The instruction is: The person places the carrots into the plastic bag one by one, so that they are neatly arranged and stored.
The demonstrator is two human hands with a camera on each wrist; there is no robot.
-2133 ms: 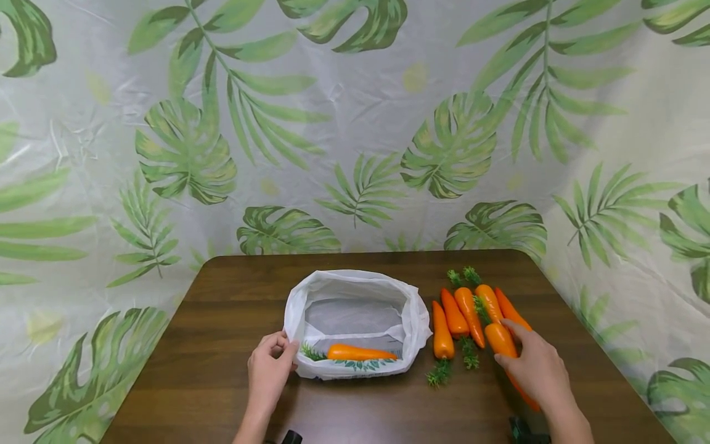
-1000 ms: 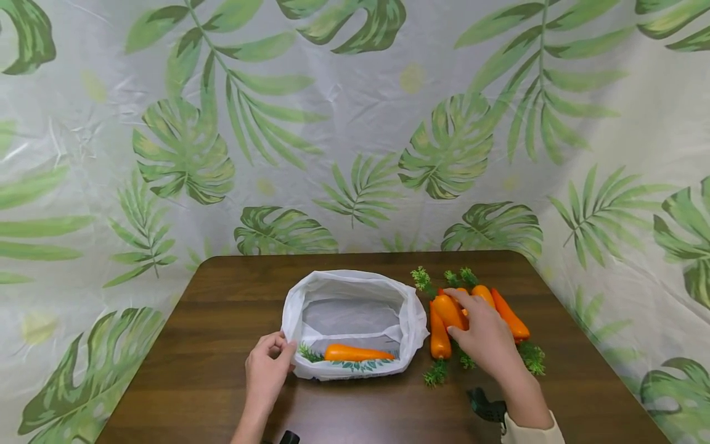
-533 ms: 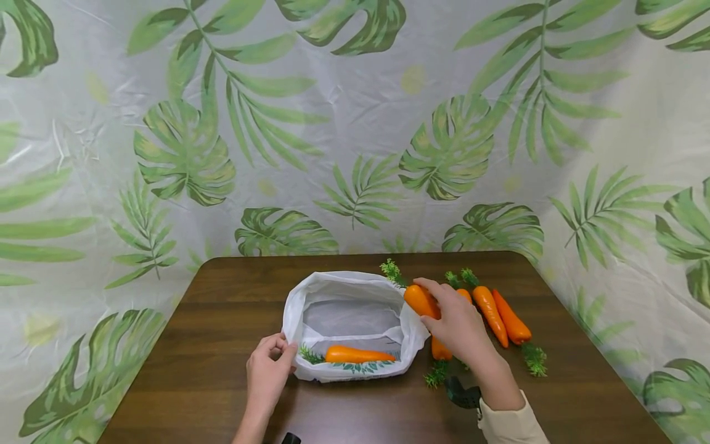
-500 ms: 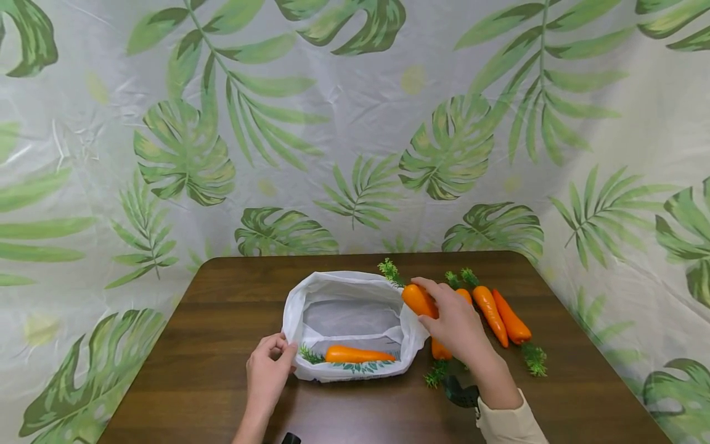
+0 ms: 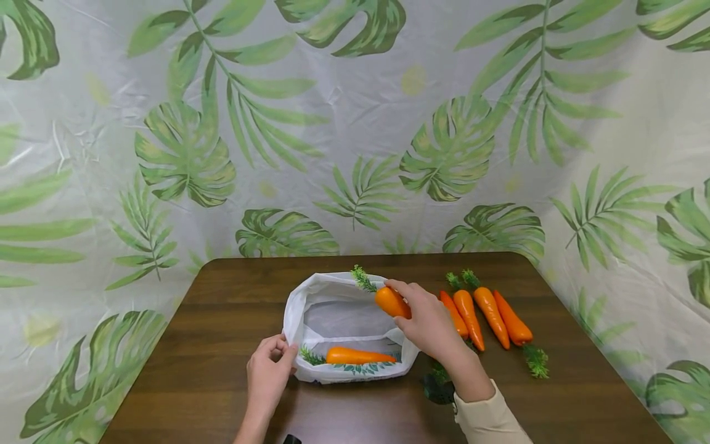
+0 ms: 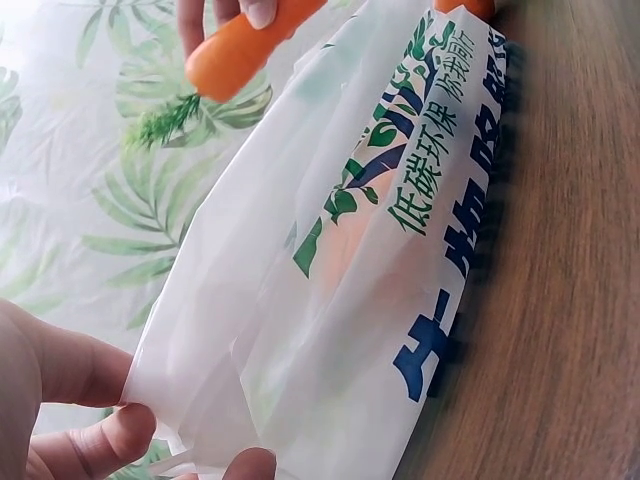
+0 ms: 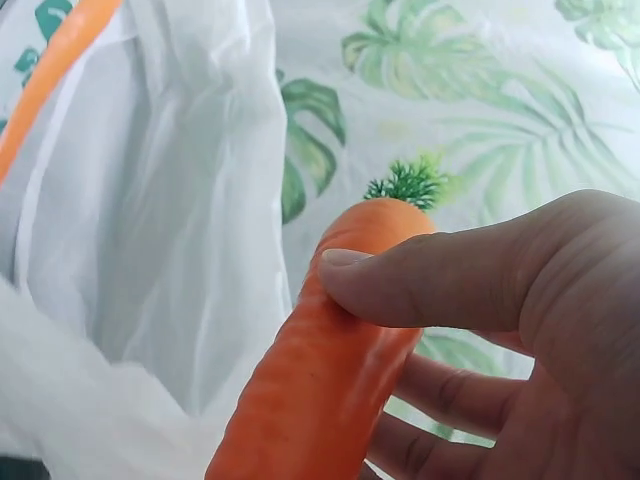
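Note:
A white plastic bag (image 5: pixel 297 320) with green and blue print stands with its mouth open on the table. My left hand (image 5: pixel 270 368) pinches the bag's left rim between thumb and fingers, as the left wrist view shows up close. Inside the bag one carrot (image 5: pixel 357 356) lies along the front wall, its green top to the left. My right hand (image 5: pixel 429 320) grips a second carrot (image 7: pixel 320 350) near its thick end, thumb on one side and fingers on the other. That carrot is over the bag's right rim, its leafy top (image 5: pixel 363 279) pointing to the back left.
Right of the bag, several more carrots lie side by side, among them one carrot (image 5: pixel 490 316) and an outermost carrot (image 5: pixel 513 318). My right forearm hides part of this group. The brown wooden table (image 5: pixel 233 308) ends at a leaf-patterned curtain (image 5: pixel 355 123) behind it.
My right hand has picked up a carrot from the group on the right and carried it leftward to the bag's right side. The left hand has stayed at the bag's rim.

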